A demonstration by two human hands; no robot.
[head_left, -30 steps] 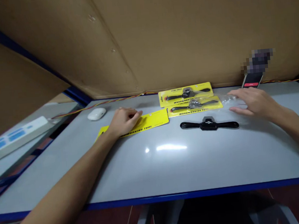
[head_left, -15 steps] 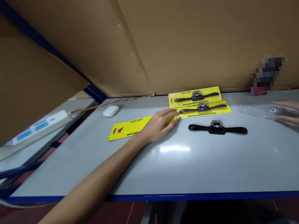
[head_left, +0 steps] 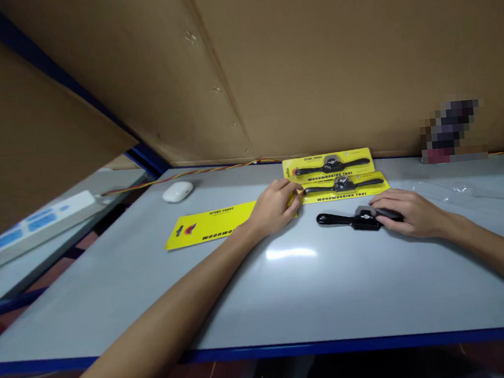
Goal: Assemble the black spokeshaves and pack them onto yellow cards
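Power strip: a long white power strip with blue markings lies on a lower surface at far left.
Mouse: a small white oval mouse sits near the far edge of the pale grey table.
Yellow card: a flat yellow backing card with black lettering lies on the table.
Left hand: the left hand rests palm down on the card's right end, its grip loose, fingers curled, clasping nothing.
Packs: two yellow blister packs, each holding a black spokeshave, lie side by side just beyond.
Loose tool: a black metal spokeshave with two handles lies unpacked on the table.
Right hand: the right hand covers its right handle, grip closing on it.
Plastic: a clear plastic blister shell lies to the right.
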